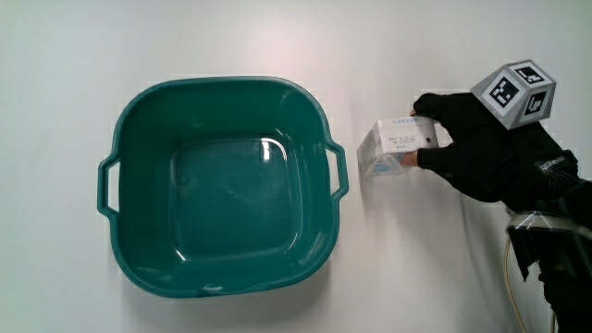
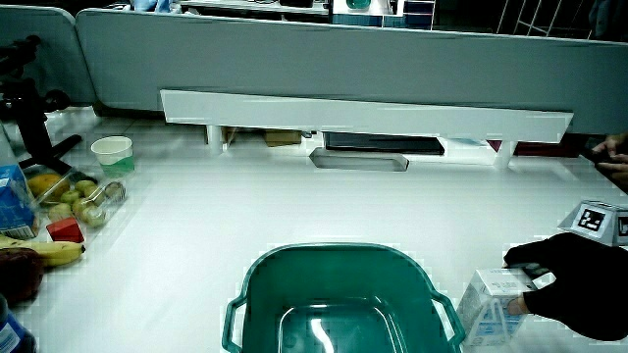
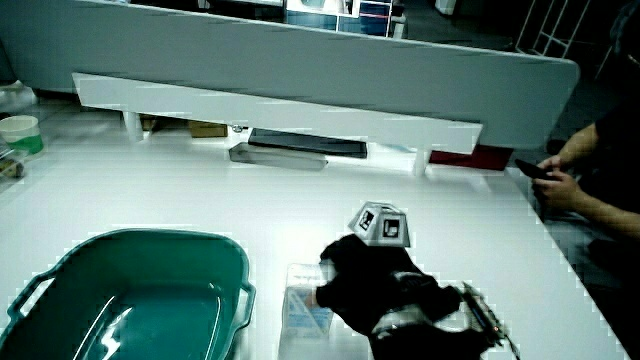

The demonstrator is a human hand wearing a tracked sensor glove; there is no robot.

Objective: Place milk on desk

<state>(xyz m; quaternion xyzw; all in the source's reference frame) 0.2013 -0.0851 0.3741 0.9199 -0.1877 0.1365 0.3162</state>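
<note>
A small white milk carton [image 1: 392, 146] with blue print stands on the white table beside the handle of a green basin [image 1: 222, 190]. The hand [image 1: 467, 143] in the black glove is wrapped around the carton's upper part, thumb and fingers closed on it. In both side views the milk carton [image 2: 491, 306] [image 3: 305, 305] rests on the table next to the green basin [image 2: 339, 294] [image 3: 120, 295], with the hand [image 2: 569, 279] [image 3: 365, 275] gripping it. The basin holds nothing.
A low white shelf [image 2: 363, 113] with a dark keyboard [image 2: 383, 144] under it runs along the grey partition. Fruit, a paper cup [image 2: 112, 153] and a blue carton [image 2: 15, 196] lie at the table's edge in a side view.
</note>
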